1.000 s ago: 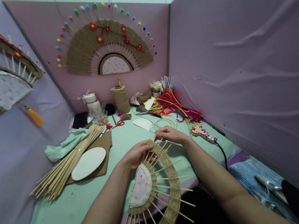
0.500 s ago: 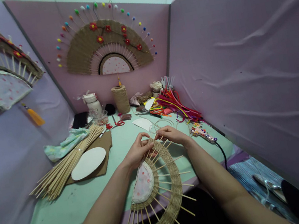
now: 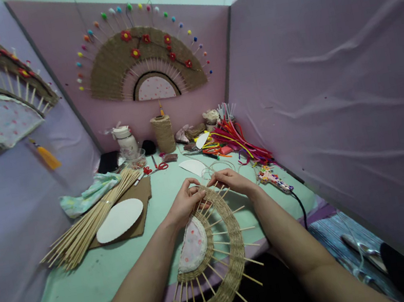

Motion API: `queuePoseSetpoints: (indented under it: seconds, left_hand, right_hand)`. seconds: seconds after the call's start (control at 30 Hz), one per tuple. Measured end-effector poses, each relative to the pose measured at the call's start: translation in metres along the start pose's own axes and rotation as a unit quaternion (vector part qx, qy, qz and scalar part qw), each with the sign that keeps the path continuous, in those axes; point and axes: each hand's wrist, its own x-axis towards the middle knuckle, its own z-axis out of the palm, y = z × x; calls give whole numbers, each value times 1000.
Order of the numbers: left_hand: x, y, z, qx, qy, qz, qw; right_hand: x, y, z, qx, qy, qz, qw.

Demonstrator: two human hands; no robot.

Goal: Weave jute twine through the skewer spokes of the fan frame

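A half-round woven fan [image 3: 235,239] of twine on thin bamboo sticks is tilted over the table's front edge, its pink-patterned, white-edged centre facing left. My left hand [image 3: 187,199] is closed on the fan's upper end, with thumb in front and fingers partly hidden behind it. Beside it, my right hand [image 3: 234,182] pinches at the end of the outer woven band, seemingly on the twine; its fingertips are too small to make out fully. Loops of thin twine [image 3: 223,164] lie on the table just behind the right hand.
Bamboo sticks [image 3: 92,217] and a white oval card [image 3: 120,220] lie on cardboard [image 3: 146,202] at left. Red scissors [image 3: 161,166], a twine spool [image 3: 163,134] and a bottle [image 3: 126,141] are behind. Coloured pipe cleaners [image 3: 242,138] and a glue gun [image 3: 275,180] are at right.
The fan has turned slightly in my hands, its right-hand sticks shifting a little. Both hands stay at its upper end, with small finger movements.
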Motion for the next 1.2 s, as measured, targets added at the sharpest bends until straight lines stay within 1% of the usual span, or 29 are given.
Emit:
queuePoseSetpoints:
  seconds: [0.27,0.4,0.53,0.7,0.77,0.97,1.07,1.2]
  left_hand:
    - [0,2,4,-10,41,-7,999]
    - [3,2,3,-24,68,-34,997]
    - [4,2,2,-32,74,-55,995]
    - [5,3,2,-33,89,-54,994]
    - [6,2,1,-26,89,-54,994]
    - [7,-1,-6,-3,47,-49,998]
    - [8,-1,-7,2,50,-48,998]
    - [9,2,-5,20,72,-49,996]
  right_hand:
    - [0,1,1,1,0,1,1000]
    - [0,0,1,2,-2,-3,1000]
    - [1,1,1,-5,-2,-2,1000]
    - [1,3,1,-4,-11,-5,1000]
    - [2,4,2,3,-16,-7,1000]
    - [4,5,3,22,-19,-18,999]
    - [4,6,3,26,-28,-20,999]
    - [5,8,3,12,-34,-18,999]
